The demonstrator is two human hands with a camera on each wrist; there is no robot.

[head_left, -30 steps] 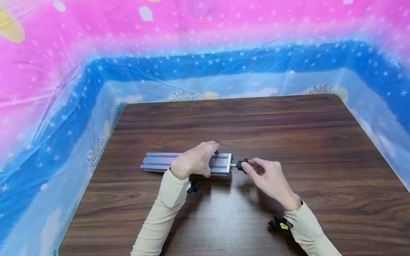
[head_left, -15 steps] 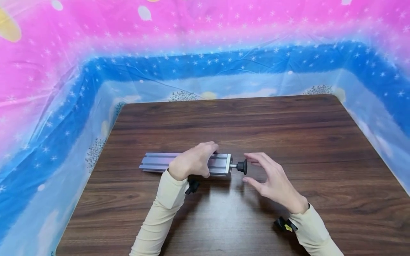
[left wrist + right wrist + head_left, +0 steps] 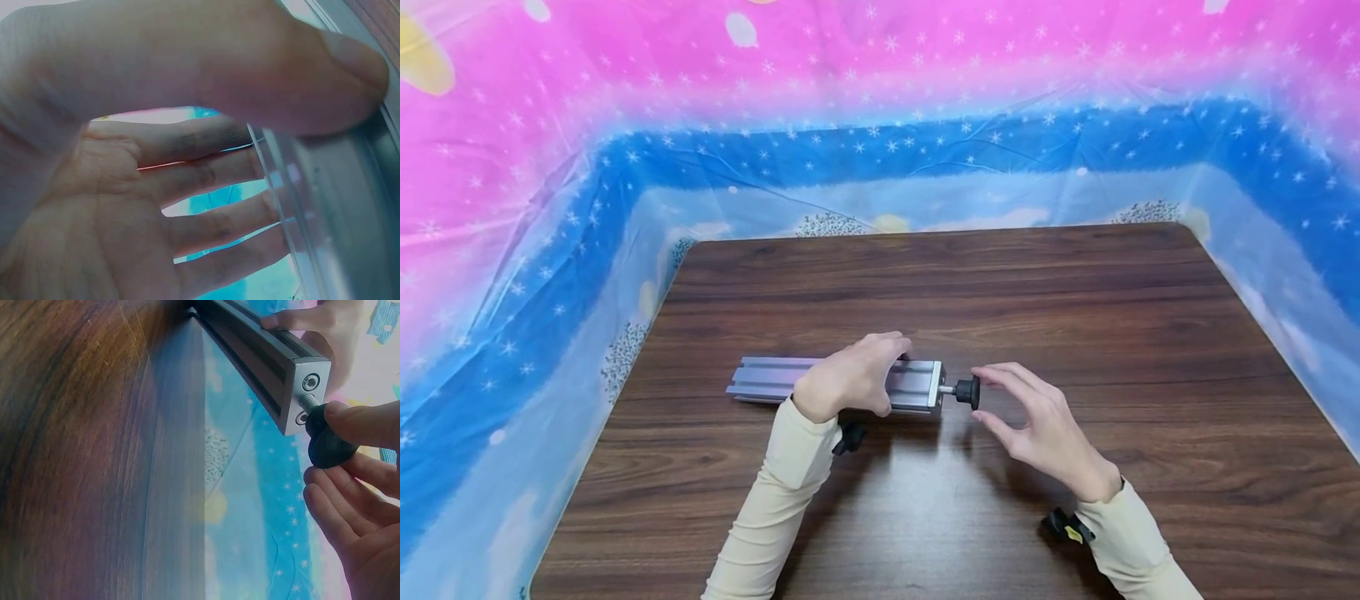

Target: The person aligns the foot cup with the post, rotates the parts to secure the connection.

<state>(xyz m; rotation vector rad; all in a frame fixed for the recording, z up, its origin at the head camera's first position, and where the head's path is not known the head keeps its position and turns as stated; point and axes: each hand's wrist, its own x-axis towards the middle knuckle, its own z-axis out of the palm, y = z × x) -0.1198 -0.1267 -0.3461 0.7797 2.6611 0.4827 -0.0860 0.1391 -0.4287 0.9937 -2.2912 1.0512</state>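
A silver slotted aluminium profile (image 3: 771, 380) lies across the table, with a flat end plate (image 3: 290, 400) on its right end. My left hand (image 3: 848, 380) grips the profile across its width, thumb on the near side and fingers over the far side. From the plate a threaded stud (image 3: 309, 401) sticks out, carrying a black round levelling foot (image 3: 967, 392). At the rim of that foot, my right hand (image 3: 1041, 429) holds it between thumb and fingertips. In the right wrist view the thumb overlaps the foot, and two screw heads show in the plate.
Beneath everything is a dark wood-grain table (image 3: 925, 283). A pink and blue patterned cloth (image 3: 865, 150) hangs around its back and sides. A black wrist device (image 3: 1064, 527) sits at the right cuff, another (image 3: 850, 438) at the left.
My right hand held the foot, opened away from it, then its fingers came back to the rim. The left hand and the profile stay in place.
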